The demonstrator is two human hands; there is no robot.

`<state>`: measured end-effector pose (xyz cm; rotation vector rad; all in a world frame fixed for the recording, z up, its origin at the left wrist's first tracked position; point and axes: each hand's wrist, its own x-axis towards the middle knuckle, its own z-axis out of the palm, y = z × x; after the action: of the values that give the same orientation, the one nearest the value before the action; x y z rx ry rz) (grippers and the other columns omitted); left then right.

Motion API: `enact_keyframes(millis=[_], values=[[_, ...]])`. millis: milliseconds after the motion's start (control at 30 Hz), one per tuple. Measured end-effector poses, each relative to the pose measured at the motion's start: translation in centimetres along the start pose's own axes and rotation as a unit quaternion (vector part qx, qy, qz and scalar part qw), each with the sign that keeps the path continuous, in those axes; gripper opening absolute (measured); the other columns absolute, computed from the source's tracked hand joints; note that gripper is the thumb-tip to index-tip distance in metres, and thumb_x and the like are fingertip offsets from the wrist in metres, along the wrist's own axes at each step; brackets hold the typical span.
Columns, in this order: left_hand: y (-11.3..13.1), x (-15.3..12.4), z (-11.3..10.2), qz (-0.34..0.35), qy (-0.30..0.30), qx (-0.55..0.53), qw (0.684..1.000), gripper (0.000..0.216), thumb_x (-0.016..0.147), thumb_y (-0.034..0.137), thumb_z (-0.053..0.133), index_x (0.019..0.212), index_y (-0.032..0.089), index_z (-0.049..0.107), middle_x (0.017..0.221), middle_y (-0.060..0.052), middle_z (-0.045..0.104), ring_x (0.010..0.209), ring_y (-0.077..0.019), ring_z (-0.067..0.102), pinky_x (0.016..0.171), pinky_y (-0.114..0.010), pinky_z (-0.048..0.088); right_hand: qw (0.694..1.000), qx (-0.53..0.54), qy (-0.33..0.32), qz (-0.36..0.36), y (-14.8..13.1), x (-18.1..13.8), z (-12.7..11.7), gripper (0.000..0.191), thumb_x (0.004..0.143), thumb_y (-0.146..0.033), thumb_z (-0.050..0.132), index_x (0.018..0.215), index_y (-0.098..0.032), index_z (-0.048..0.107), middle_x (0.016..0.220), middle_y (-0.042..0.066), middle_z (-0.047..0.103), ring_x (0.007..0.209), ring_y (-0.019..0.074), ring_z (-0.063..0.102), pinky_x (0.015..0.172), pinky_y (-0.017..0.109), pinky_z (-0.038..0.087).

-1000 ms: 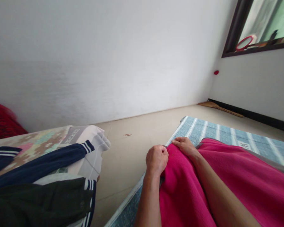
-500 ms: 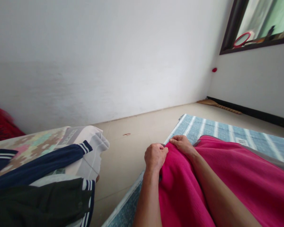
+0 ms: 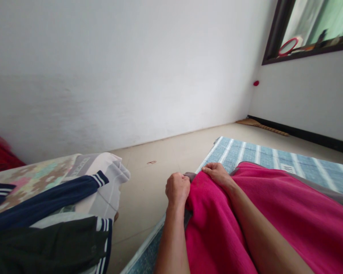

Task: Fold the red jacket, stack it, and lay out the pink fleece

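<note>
A bright pink fleece cloth [image 3: 263,201] with a grey edge and grey underside is spread over a blue-and-white striped mattress [image 3: 246,152]. My left hand [image 3: 177,188] is closed in a fist on the cloth's far left edge, where a bit of grey shows beside the knuckles. Slightly right of it, my right hand [image 3: 217,174] pinches the same edge between thumb and fingers. Between the two hands a short stretch of pink edge is visible. Folds run down from it toward me. Whether the cloth is a garment or a blanket, I cannot tell.
On the left, a bed with a patterned sheet [image 3: 53,167] bears a navy striped-cuff sleeve [image 3: 60,194] and dark trousers-like clothing [image 3: 51,243]. A small loop [image 3: 151,162] lies on the tiled floor [image 3: 140,190]. A red-rimmed mirror [image 3: 288,47] stands at the window.
My left hand has moved left, away from my right hand, so more of the edge shows between them. The right hand keeps its pinch. The whole view has shifted slightly.
</note>
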<state>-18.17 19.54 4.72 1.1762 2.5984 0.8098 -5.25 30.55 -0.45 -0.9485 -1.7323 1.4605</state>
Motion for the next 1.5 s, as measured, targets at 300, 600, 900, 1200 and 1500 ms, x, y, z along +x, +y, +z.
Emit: enact_keyframes(millis=[300,600,900,1200,1500], values=[[1.1,-0.4,-0.5,0.098,0.015,-0.114,0.989,0.019,0.077,0.026,0.061,0.092,0.017,0.069,0.086,-0.009,0.071,0.081,-0.0213,0.065,0.074,-0.029,0.047,1.0,0.004,-0.001,0.0,-0.1,0.0,0.1,0.029,0.067,-0.047,0.059,0.059,-0.019,0.058,0.051,-0.003,0.052,0.049,0.0109,0.041,0.048,0.025,0.03],[0.4,-0.2,-1.6,-0.004,0.151,0.028,0.988,0.028,0.076,0.013,0.055,0.099,0.014,0.071,0.107,-0.016,0.068,0.099,-0.0285,0.062,0.08,-0.035,0.047,1.0,-0.007,-0.007,0.001,0.0,-0.1,0.2,0.028,0.067,-0.044,0.057,0.058,-0.018,0.057,0.052,-0.004,0.051,0.051,0.0106,0.041,0.05,0.025,0.031],[1.6,-0.9,0.1,0.134,0.016,0.023,0.991,0.015,0.074,0.013,0.059,0.08,0.019,0.072,0.093,-0.008,0.071,0.089,-0.0227,0.065,0.077,-0.03,0.048,1.0,-0.013,-0.008,-0.003,0.3,0.0,0.3,0.027,0.067,-0.044,0.058,0.059,-0.018,0.057,0.052,-0.004,0.05,0.051,0.01,0.04,0.049,0.024,0.03],[1.6,-0.5,-0.3,0.17,-0.055,-0.035,0.983,0.024,0.07,0.018,0.068,0.094,0.02,0.073,0.094,-0.006,0.072,0.088,-0.0197,0.065,0.079,-0.026,0.048,1.0,-0.012,-0.012,-0.004,0.2,-0.1,0.2,0.028,0.067,-0.046,0.057,0.06,-0.018,0.056,0.053,-0.004,0.05,0.051,0.0103,0.039,0.048,0.025,0.029],[1.0,-0.7,-2.1,0.086,-0.062,-0.155,0.982,0.021,0.077,0.026,0.062,0.093,0.017,0.071,0.086,-0.008,0.073,0.083,-0.0223,0.068,0.074,-0.03,0.051,1.0,-0.011,-0.009,-0.006,0.3,-0.1,0.2,0.026,0.068,-0.042,0.057,0.058,-0.018,0.058,0.053,-0.003,0.051,0.052,0.0108,0.042,0.05,0.025,0.031]])
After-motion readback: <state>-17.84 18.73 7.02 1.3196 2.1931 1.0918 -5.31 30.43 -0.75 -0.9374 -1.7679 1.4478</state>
